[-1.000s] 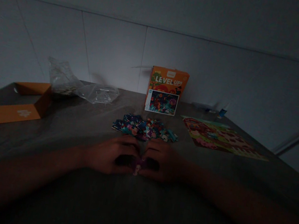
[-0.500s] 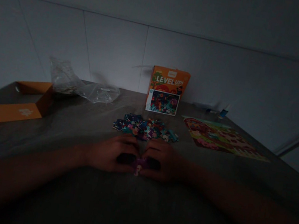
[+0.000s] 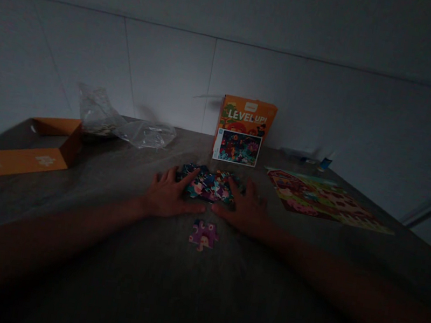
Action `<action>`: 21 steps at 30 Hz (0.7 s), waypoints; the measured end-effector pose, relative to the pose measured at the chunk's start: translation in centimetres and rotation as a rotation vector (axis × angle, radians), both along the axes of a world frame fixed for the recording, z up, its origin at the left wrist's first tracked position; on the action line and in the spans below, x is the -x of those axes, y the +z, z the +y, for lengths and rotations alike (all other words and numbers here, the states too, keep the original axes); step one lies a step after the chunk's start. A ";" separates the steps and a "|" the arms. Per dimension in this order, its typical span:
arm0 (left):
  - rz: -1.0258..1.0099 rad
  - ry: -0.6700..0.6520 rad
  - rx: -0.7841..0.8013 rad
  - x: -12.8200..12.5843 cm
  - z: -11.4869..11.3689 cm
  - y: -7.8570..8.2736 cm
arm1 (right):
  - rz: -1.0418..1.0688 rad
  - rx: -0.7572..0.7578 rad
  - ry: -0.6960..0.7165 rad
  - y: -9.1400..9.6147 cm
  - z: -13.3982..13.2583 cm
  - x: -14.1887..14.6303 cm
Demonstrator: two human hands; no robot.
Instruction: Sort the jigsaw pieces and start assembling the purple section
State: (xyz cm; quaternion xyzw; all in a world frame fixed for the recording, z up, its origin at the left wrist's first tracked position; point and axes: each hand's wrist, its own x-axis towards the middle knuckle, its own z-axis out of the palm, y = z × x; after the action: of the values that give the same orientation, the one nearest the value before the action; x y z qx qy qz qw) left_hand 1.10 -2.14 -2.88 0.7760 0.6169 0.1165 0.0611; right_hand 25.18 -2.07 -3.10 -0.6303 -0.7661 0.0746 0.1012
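Note:
A pile of loose puzzle pieces (image 3: 209, 187), dark blue, teal, red and pink, lies in the middle of the table. My left hand (image 3: 167, 195) rests at its left side with fingers spread, its index finger over the pile's edge. On the opposite side my right hand (image 3: 248, 207) mirrors it, fingers also apart and partly covering pieces. Both thumbs point inward along the near edge. Closer to me, a small purple section of puzzle (image 3: 204, 235) lies flat, untouched; I cannot tell whether it is one piece or several joined.
Behind the pile stands an orange puzzle box (image 3: 247, 113) with a picture card (image 3: 238, 148) leaning on it. An orange box tray (image 3: 23, 159) and clear plastic bags (image 3: 148, 134) lie left. Rightward are a farm-scene puzzle (image 3: 324, 199) and a small blue-labelled bottle (image 3: 325, 163).
Both hands have let go of the purple puzzle section, leaving it on the table. They have moved forward and apart, opening around the pile of pieces.

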 end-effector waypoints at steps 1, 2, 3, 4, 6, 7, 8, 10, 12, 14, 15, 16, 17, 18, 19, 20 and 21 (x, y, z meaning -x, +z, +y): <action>0.016 0.017 0.023 -0.3 0.4 0.1 | -0.011 0.010 0.000 0.0 0.3 0.1; 0.026 0.033 0.036 -0.6 0.8 0.2 | -0.020 0.009 -0.001 0.0 0.6 0.3; 0.031 0.043 0.042 -0.9 1.3 0.3 | -0.026 0.004 -0.002 0.0 1.0 0.4; 0.037 0.046 0.044 -1.1 1.8 0.4 | -0.028 -0.002 0.002 0.0 1.4 0.5; 0.042 0.030 0.035 -1.4 2.7 0.4 | -0.032 -0.022 0.022 0.0 2.3 0.6; 0.043 0.018 0.032 -1.5 3.1 0.4 | -0.032 -0.029 0.037 -0.1 2.7 0.6; 0.042 0.004 0.030 -1.5 3.5 0.4 | -0.029 -0.039 0.048 -0.1 3.1 0.6; 0.035 -0.016 0.020 -1.4 4.0 0.4 | -0.019 -0.052 0.057 -0.1 3.6 0.5; 0.028 -0.031 -0.005 -1.3 4.2 0.2 | -0.007 -0.063 0.051 -0.1 3.9 0.4; 0.013 -0.042 -0.043 -1.2 4.3 -0.1 | 0.009 -0.083 0.049 -0.3 3.8 0.3; 0.005 -0.042 -0.066 -1.2 4.2 -0.3 | 0.017 -0.103 0.051 -0.4 3.8 0.2; -0.005 -0.040 -0.098 -1.3 4.1 -0.5 | 0.026 -0.132 0.055 -0.6 3.7 0.2; -0.020 -0.037 -0.142 -1.3 4.1 -0.6 | 0.035 -0.173 0.059 -0.7 3.6 0.2; -0.045 -0.037 -0.198 -1.4 4.0 -0.6 | 0.047 -0.224 0.062 -0.7 3.5 0.2; -0.084 -0.044 -0.264 -1.4 4.0 -0.2 | 0.067 -0.283 0.066 -0.6 3.5 0.2; -0.135 -0.060 -0.340 -1.3 4.1 0.4 | 0.099 -0.346 0.072 -0.2 3.4 0.1; -0.208 -0.082 -0.419 -1.1 4.1 1.6 | 0.147 -0.416 0.081 0.4 3.4 0.0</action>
State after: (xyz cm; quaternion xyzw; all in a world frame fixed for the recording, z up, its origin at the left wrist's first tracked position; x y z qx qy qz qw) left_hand 2.23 1.95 -1.32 0.7799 0.5376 0.3187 -0.0335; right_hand 25.23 1.32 -2.72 -0.5574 -0.7803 -0.0353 0.2815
